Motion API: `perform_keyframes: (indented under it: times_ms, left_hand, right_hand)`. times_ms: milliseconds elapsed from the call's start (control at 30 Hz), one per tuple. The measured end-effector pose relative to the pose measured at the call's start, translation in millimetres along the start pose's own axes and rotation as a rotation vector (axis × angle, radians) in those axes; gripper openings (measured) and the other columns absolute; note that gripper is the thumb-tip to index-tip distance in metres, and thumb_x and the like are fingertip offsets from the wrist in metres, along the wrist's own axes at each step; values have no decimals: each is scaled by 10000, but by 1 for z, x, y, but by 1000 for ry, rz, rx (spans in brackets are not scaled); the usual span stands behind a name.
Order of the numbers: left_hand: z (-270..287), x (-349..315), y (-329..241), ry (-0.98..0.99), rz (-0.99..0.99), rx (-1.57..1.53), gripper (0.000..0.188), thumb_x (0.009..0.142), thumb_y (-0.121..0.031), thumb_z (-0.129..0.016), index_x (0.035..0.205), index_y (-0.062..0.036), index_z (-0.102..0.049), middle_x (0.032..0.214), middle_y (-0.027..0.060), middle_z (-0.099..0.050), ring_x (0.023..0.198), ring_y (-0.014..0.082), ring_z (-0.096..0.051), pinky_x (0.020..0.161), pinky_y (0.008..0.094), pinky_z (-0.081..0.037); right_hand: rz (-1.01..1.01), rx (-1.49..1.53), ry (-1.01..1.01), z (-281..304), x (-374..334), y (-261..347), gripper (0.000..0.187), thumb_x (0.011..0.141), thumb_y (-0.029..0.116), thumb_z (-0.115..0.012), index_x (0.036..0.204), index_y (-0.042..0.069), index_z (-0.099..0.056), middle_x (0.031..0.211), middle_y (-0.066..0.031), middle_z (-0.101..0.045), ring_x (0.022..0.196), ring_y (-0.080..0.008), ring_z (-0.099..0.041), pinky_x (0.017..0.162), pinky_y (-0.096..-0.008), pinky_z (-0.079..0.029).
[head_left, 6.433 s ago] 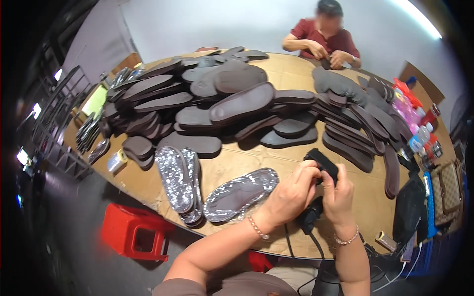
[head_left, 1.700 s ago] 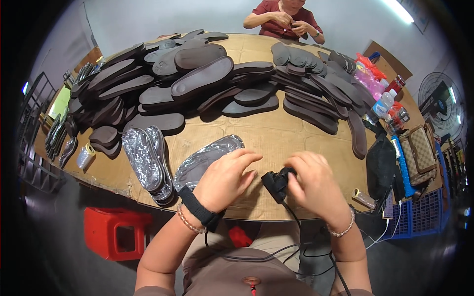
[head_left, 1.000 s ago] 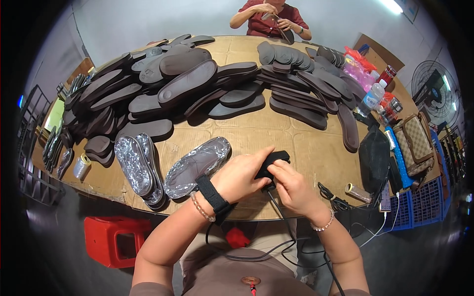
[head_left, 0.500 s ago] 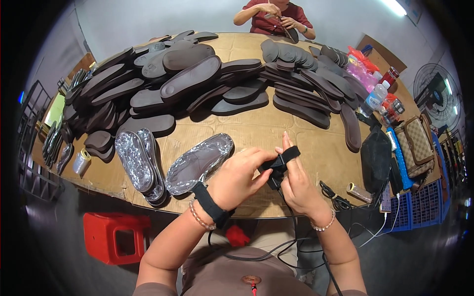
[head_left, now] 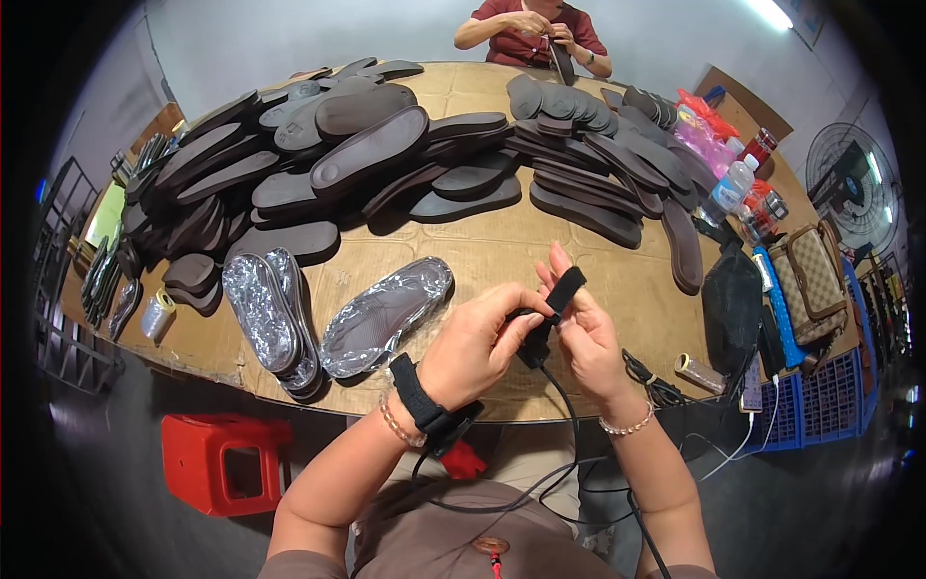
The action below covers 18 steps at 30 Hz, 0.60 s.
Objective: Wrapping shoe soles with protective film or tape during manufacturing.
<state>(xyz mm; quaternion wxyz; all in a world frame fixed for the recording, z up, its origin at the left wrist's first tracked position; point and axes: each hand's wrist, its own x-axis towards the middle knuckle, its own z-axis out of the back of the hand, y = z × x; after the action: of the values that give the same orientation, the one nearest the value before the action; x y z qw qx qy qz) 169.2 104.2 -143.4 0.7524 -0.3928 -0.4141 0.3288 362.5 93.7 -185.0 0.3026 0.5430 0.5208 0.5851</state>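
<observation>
While the left hand (head_left: 473, 336) pinches the black strap (head_left: 569, 289) and the right hand (head_left: 594, 355)'s grip remains unclear, a snagged cable (head_left: 576, 425) may tug it loose.

A pale wall (head_left: 338, 37) is rising behind the brown table (head_left: 487, 253), and a tube light (head_left: 769, 13) is glowing at upper right. A dark rack (head_left: 72, 333) is standing at left, a red stool (head_left: 198, 468) is resting on the grey floor (head_left: 174, 540), and a fan (head_left: 854, 188) and blue crate (head_left: 830, 417) are standing at right
</observation>
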Motion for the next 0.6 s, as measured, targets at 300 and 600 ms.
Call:
perform_keyframes:
  times_ms: [300,600]
  left_hand:
    - [-8,-4,6,41,-123,-98,127,1014,-23,-611,1113,-6,-689,1056,84,-714,880,154,-651,813,279,-518]
    - [2,-6,-4,60,-4,-193,133,1012,-6,-611,1105,-9,-707,1015,79,-715,901,149,-658,835,281,-519]
  right_hand:
    - [107,-412,-36,7,22,-8,673,977,-52,-591,1601,-11,-342,1454,-175,-606,1228,-232,-666,1074,-336,-507]
    - [-163,333,-9,-8,34,15,860,1027,49,-604,1681,121,-49,1722,-163,-189,1419,-329,-499,1143,-430,-455]
